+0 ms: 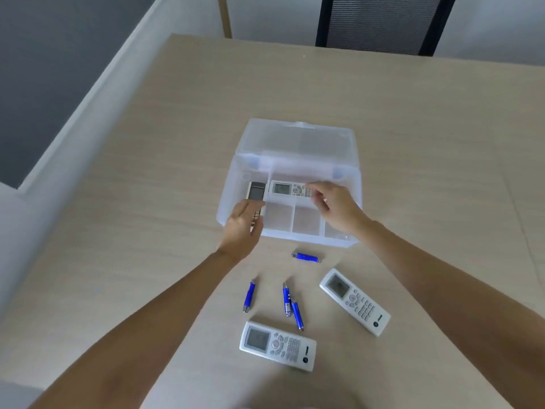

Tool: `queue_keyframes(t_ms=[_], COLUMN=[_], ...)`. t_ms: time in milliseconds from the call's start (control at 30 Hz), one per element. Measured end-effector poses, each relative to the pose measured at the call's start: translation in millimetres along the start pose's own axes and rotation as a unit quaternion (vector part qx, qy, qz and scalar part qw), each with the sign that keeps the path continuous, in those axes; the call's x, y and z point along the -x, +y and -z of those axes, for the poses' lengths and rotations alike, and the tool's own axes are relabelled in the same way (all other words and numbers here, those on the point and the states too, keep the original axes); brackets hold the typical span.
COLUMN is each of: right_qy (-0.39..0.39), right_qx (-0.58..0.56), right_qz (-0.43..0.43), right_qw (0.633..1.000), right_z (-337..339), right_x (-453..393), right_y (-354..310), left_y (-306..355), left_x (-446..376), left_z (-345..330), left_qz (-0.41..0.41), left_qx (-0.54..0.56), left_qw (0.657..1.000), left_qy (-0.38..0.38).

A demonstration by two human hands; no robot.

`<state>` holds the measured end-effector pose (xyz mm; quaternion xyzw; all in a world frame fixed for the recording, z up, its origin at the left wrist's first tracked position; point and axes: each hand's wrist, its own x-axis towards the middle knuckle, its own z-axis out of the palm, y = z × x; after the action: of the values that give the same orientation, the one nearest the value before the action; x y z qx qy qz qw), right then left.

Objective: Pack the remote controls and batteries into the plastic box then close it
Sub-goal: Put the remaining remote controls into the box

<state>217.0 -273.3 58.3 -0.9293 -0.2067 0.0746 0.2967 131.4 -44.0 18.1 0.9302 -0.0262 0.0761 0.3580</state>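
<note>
A clear plastic box (pixel 227 199) with dividers stands in the middle of the table, its lid (pixel 298 140) swung back. My left hand (pixel 241 228) grips a grey-faced remote (pixel 256 193) over the box's left compartment. My right hand (pixel 336 208) holds the button end of a white remote (pixel 287 188) lying across the back compartment. Two more white remotes (pixel 278 345) (pixel 355 301) lie on the table near me. Several blue batteries lie between them and the box, one (pixel 305 257) just in front of the box, another (pixel 249 296) further left.
The wooden table (pixel 147 187) has its left edge beside a white ledge and grey wall. A black mesh chair (pixel 380 22) stands at the far side. A pair of batteries (pixel 290 304) lies touching between the two near remotes.
</note>
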Motion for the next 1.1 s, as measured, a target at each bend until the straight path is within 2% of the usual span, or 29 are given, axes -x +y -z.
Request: queue_keyframes(t_ms=[33, 100, 233, 333, 400, 500, 633, 700, 800, 900, 1000, 1100], right_qy=[0.027, 0.025, -0.102, -0.167, -0.181, -0.174, -0.212, -0.215, -0.158, -0.111, -0.067, -0.053], right_qx=[-0.003, 0.016, 0.065, 0.074, 0.092, 0.121, 0.081, 0.028, -0.083, -0.196, -0.233, -0.197], right_qz=[0.004, -0.001, -0.098, -0.185, -0.204, -0.214, -0.219, -0.218, -0.239, -0.258, -0.259, -0.254], right_qw=[1.0, 1.0, 0.988, 0.966, 0.958, 0.953, 0.949, 0.952, 0.954, 0.94, 0.935, 0.946], right_z=[3, 8, -6, -26, -37, -46, -34, -15, 26, 61, 76, 74], right_x=[23, 71, 151, 185, 195, 198, 193, 186, 169, 136, 89, 35], right_y=[6, 18, 49, 61, 61, 59, 60, 60, 54, 42, 30, 26], left_y=[0, 0, -2, 2, 5, 10, 12, 10, 9, 14, 19, 13], left_x=[16, 51, 117, 147, 158, 163, 160, 154, 135, 97, 51, 11], left_z=[2, 6, 3, -6, -14, -21, -19, -9, 15, 35, 37, 29], left_qz=[-0.015, -0.053, -0.124, -0.119, -0.129, -0.162, -0.156, -0.157, -0.129, -0.024, 0.071, 0.126], left_qx=[-0.007, -0.036, -0.091, -0.158, -0.213, -0.266, -0.212, -0.158, -0.056, 0.024, 0.081, 0.112], left_qw=[0.999, 0.988, 0.937, 0.891, 0.868, 0.852, 0.859, 0.878, 0.926, 0.971, 0.988, 0.986], left_qy=[-0.044, -0.139, -0.314, -0.409, -0.43, -0.421, -0.439, -0.424, -0.35, -0.237, -0.111, -0.015])
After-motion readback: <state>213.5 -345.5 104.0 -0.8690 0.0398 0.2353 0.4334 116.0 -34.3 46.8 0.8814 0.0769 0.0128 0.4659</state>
